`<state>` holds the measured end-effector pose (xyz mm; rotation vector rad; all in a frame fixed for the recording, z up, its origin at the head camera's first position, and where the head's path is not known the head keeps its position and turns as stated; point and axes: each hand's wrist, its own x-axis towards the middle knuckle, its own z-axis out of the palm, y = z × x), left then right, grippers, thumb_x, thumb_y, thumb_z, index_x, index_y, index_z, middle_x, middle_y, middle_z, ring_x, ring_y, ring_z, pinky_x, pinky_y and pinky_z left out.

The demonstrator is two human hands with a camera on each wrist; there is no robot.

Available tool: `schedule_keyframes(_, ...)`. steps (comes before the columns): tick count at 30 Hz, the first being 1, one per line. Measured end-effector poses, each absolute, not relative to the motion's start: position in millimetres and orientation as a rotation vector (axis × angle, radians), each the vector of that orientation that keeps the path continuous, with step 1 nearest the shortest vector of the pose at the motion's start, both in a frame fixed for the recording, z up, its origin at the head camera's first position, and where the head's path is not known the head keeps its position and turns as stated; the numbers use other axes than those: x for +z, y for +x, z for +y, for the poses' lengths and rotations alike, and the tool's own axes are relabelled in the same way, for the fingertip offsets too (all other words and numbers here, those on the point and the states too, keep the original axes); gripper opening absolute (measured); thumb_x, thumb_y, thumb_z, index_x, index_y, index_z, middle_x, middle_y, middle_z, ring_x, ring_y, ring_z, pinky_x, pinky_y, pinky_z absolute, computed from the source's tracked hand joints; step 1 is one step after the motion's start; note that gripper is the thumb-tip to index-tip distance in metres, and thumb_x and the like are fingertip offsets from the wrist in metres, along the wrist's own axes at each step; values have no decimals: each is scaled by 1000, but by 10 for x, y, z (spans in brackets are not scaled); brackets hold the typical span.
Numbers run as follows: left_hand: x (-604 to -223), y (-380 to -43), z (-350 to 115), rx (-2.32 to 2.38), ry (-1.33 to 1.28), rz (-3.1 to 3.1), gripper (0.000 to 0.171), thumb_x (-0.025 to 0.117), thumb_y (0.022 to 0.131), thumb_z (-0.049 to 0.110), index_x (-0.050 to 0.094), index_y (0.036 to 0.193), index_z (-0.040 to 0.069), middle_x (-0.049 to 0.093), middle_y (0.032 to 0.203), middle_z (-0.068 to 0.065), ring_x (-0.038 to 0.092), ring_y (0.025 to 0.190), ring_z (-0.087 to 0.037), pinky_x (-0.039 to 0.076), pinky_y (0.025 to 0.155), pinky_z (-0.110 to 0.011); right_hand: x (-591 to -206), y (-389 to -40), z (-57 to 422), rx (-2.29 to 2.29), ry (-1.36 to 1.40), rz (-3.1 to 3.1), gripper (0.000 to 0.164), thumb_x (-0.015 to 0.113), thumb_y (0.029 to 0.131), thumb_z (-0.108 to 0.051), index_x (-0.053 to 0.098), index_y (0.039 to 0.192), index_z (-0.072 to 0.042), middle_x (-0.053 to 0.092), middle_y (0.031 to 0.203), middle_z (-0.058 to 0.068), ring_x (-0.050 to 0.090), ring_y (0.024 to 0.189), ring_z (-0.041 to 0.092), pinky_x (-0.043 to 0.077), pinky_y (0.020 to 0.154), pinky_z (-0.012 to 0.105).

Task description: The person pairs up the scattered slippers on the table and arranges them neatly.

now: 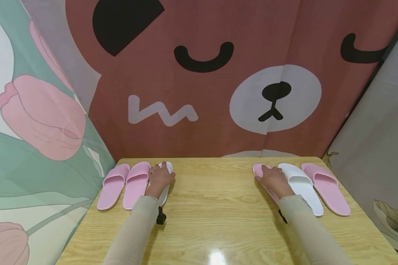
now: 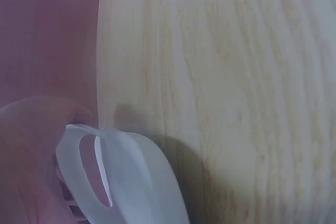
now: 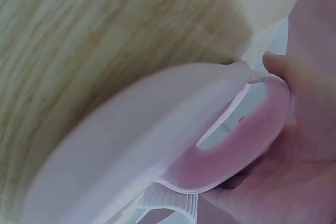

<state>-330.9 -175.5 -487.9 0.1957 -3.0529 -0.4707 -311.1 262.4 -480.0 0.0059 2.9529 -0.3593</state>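
Over the strap of a white slipper (image 1: 164,197) at the left of the table, my left hand (image 1: 160,179) curls its fingers and grips it. In the left wrist view that strap arches beside the palm, and the sole (image 2: 142,177) sits low over the wood. My right hand (image 1: 273,180) grips a pink slipper (image 1: 258,170) by its strap, covering much of it in the head view. The right wrist view shows this slipper's sole (image 3: 136,129) edge-on, with the thumb near where strap and sole meet. Both slippers point their toes toward the back edge.
Two pink slippers, an outer one (image 1: 110,195) and an inner one (image 1: 135,191), lie left of my left hand. Beyond my right hand lie a white slipper (image 1: 306,193) and a pink slipper (image 1: 331,193). A bear-print curtain (image 1: 212,140) hangs behind the wooden table (image 1: 212,206); fabric flanks both sides.
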Motion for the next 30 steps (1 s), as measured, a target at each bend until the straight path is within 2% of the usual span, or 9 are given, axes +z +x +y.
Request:
schedule_keyframes(6,-4875,-3320,-1778,-408,149,-3091,71,55,84,45,34,138,2,43,125,-29,35,118,-45,36,92,-56,-4756,-3121,2612,-379,6,2889,77,51,89,-49,25,146,-3,28,137,40,26,120,60,24,94,69)
schedule_keyframes(10,-4875,-3324,-1788,-454,153,-3101,74,56,81,46,34,139,5,41,127,-28,34,120,-45,39,86,-60,-4750,-3127,2623,-375,2,2873,79,51,89,-51,25,146,-4,24,139,40,24,120,63,22,94,71)
schedule_keyframes(18,-4850,-3337,-1786,-495,173,-3121,76,57,79,48,33,140,8,39,130,-25,32,120,-44,39,86,-61,-4725,-3155,2651,-384,-23,2834,82,51,88,-51,20,147,-3,18,142,40,19,123,65,21,95,72)
schedule_keyframes(24,-4805,-3307,-1787,-538,170,-3152,76,54,83,50,29,142,8,33,136,-27,29,121,-50,36,89,-62,-4711,-3153,2642,-392,-42,2846,81,53,87,-48,22,147,-2,23,143,37,19,125,62,20,96,71)
schedule_keyframes(28,-4796,-3298,-1784,-544,183,-3154,76,55,83,50,29,143,9,33,137,-28,32,115,-55,36,87,-64,-4699,-3142,2619,-449,-32,2846,81,55,85,-46,24,146,-2,25,143,35,17,127,60,18,97,71)
schedule_keyframes(30,-4799,-3306,-1783,-537,188,-3149,76,55,83,50,30,142,9,33,137,-28,34,113,-56,36,87,-63,-4683,-3135,2607,-468,-13,2842,82,56,84,-46,25,146,-1,25,142,36,19,125,61,21,95,71)
